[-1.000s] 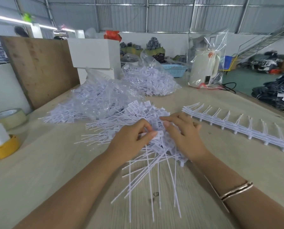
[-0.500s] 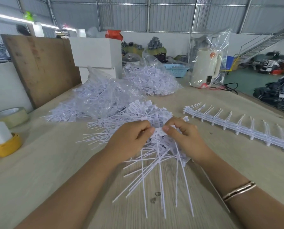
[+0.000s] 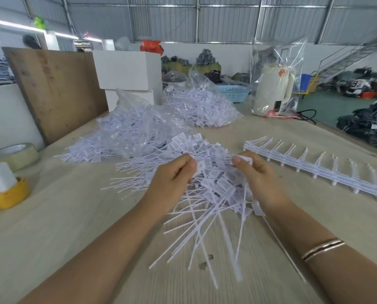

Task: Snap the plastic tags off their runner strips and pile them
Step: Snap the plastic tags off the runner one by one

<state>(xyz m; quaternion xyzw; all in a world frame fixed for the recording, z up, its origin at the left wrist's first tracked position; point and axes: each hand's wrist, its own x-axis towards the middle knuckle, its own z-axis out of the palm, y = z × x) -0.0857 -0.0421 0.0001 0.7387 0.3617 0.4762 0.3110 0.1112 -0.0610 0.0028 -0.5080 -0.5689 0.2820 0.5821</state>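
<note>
Pinching a white tag head apiece, my left hand (image 3: 172,183) and right hand (image 3: 257,181) hover just apart over the loose pile of tags (image 3: 207,191) — stems fanning toward me across the wooden table (image 3: 73,216). Bare tabletop lies left and near; a stack of stripped runner strips (image 3: 314,170) lies close on the right. Two clear bags of tags (image 3: 139,130) sit beyond the pile — loose tags too many to count.

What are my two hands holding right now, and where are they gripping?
Each hand pinches a white plastic tag by its flat head: the left hand one tag, the right hand another. Their long tails hang down.
</note>
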